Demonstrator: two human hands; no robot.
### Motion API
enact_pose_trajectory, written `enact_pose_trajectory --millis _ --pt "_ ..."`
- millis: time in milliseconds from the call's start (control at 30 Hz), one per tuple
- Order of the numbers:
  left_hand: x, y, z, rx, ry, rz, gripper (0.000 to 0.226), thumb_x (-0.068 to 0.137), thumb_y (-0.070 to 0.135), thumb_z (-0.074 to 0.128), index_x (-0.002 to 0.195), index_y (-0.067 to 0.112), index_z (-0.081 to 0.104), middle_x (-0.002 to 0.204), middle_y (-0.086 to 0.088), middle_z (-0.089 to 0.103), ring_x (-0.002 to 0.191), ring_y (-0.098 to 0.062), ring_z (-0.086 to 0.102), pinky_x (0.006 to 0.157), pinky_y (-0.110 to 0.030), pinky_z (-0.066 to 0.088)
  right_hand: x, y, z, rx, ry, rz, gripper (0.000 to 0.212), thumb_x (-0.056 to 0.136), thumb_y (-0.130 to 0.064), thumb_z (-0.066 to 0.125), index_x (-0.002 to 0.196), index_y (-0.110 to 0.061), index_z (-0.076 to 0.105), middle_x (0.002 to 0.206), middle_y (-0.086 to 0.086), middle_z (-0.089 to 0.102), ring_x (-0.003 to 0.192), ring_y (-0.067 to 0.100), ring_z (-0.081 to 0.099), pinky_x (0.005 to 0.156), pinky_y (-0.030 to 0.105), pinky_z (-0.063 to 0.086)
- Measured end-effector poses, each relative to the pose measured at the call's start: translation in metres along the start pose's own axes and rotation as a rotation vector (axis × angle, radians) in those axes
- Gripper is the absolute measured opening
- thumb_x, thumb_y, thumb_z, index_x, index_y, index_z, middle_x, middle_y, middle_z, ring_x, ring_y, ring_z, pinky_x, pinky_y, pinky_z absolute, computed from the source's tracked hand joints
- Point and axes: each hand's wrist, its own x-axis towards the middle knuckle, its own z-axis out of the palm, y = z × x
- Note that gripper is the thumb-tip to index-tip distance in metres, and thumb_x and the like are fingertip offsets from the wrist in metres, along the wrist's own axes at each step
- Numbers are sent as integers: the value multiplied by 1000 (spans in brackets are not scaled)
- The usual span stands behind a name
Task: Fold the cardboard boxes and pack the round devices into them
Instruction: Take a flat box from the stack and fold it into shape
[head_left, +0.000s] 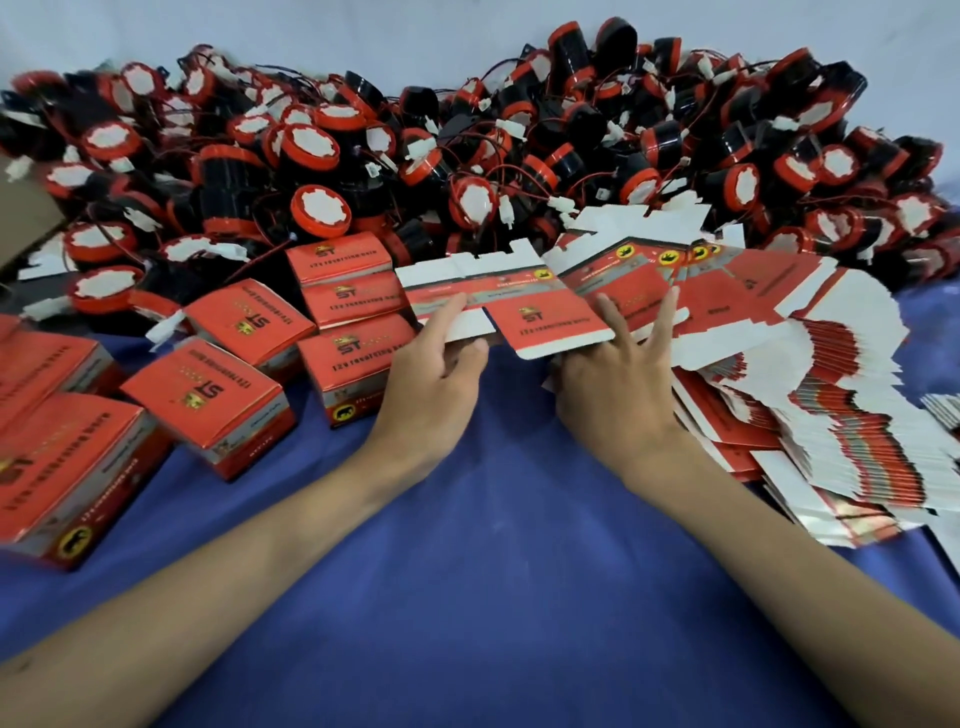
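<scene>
A flat, unfolded red and white cardboard box (524, 312) is held just above the blue cloth at the centre. My left hand (434, 374) pinches its left end, thumb on top and fingers under it. My right hand (618, 379) holds its right end, with fingers spread over it and over the top of the stack of flat boxes (810, 395) to the right. A big heap of round red and black devices (467, 150) with wires fills the back of the table.
Several folded red boxes (208, 395) stand and lie on the left, some stacked near the centre (348, 291). A brown cardboard edge (26, 218) shows at the far left. The blue cloth (478, 545) covers the table in front of me.
</scene>
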Motion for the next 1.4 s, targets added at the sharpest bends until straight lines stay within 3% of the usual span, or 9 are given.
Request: enact_pose_trajectory --millis 100,267,533,700,900,1100,1233,1300,1400 --pt "-2 1 1 -23 -7 11 33 95 20 49 125 32 53 107 28 62 102 1 65 97 -37 51 6 11 2 -24 -20 58 54 95 -50 29 144 -32 39 153 5 33 146 28 18 106 72 -6" --pt "-1 1 -1 41 44 57 17 98 22 56 108 19 70 99 17 69 92 4 64 85 -23 52 19 59 -3 -94 -100 375 74 98 -52 17 140 3 42 156 22 21 147 30 14 114 64 5" --pt "0 0 -2 54 70 92 45 91 7 64 121 32 42 110 21 56 102 5 58 84 -9 47 16 33 -20 552 644 114 27 89 -14 55 102 9 58 117 28 55 110 40 51 94 26 38" --pt "-2 4 -2 -232 24 63 62 90 14 66 136 32 29 109 14 67 98 -4 67 75 -19 55 17 22 -31 862 240 81 50 100 -38 44 140 -9 45 131 7 57 124 22 49 103 28 36" --pt "-3 11 -5 -315 67 -2 74 72 32 76 134 33 34 98 15 71 92 -7 70 71 -23 57 20 32 -33 1282 96 236 10 92 -28 64 95 -18 62 84 5 69 81 24 66 73 37 51" --pt "17 30 -18 -22 107 215 56 84 48 63 133 31 38 124 11 49 117 3 50 95 -16 44 24 30 -31 1537 491 627 23 95 -24 58 78 -24 43 72 -12 48 61 -1 45 66 25 42" --pt "8 23 -12 530 21 347 71 88 56 56 145 19 36 151 -5 22 142 -15 19 115 -26 18 12 6 -32 1695 469 458 18 95 -23 54 82 -22 40 78 4 48 72 6 46 70 31 40" --pt "0 18 -5 541 -109 351 83 88 63 49 152 19 20 159 -7 11 147 -16 9 115 -23 11 4 -8 -30 1771 358 273 13 92 -25 51 89 -18 41 88 19 48 80 21 46 72 39 43" --pt "-3 15 1 473 -170 377 84 91 59 43 152 22 -2 162 -4 -4 149 -11 -6 118 -19 4 -9 -25 -25 1854 303 -28 15 97 -21 49 105 -11 42 88 1 57 67 21 55 50 27 48"
